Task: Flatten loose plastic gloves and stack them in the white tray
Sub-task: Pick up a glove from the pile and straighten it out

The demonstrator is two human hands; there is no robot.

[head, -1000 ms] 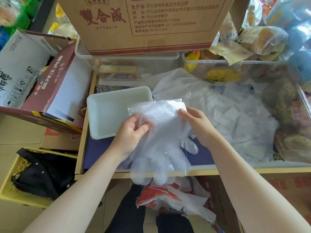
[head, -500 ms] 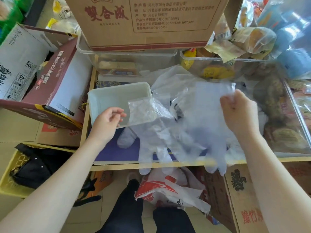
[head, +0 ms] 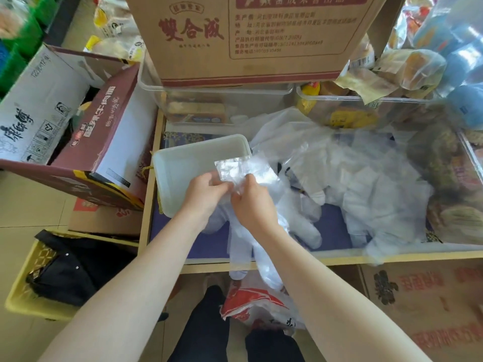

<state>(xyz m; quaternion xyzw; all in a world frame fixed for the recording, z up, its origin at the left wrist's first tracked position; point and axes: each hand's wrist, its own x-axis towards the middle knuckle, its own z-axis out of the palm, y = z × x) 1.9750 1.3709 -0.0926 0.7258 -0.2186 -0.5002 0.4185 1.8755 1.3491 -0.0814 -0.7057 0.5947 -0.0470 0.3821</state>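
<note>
A clear plastic glove hangs between my two hands, cuff up and fingers dangling past the shelf's front edge. My left hand pinches its cuff on the left, and my right hand pinches it close beside. Both hands sit over the right front corner of the white tray, which looks to hold nothing. A heap of loose clear gloves lies on the blue shelf mat to the right.
A big brown cardboard box stands on clear bins behind the tray. Opened cartons lean at the left. A yellow crate with black cloth sits on the floor below. Snack bags fill the right side.
My right hand let go of a second glove out on the right and came back to the left hand. Both hands now hold one glove's cuff over the tray corner.
</note>
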